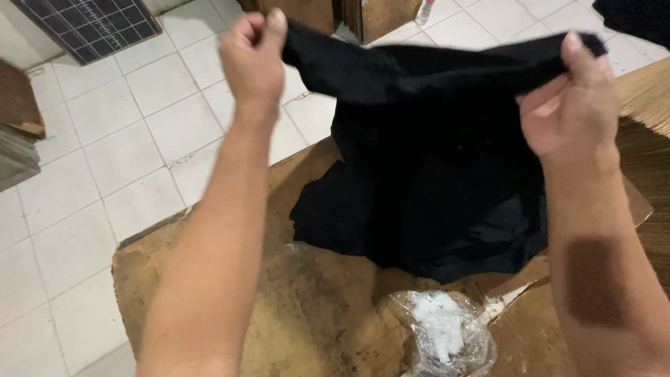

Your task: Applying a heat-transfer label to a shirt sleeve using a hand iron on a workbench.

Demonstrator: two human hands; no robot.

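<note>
I hold a black garment [433,167] up by its top edge with both hands. My left hand [255,59] pinches one corner at the upper left. My right hand [569,101] grips the other end at the upper right. The cloth hangs down between my arms, and its lower edge rests on a flattened brown cardboard sheet [307,314] on the floor.
A clear plastic bag [447,331] with white contents lies on the cardboard near the front. White floor tiles [132,146] spread to the left. A dark grid mat [91,24] lies at the top left, cardboard boxes [380,17] stand at the top, and stacked corrugated sheets [649,105] at the right.
</note>
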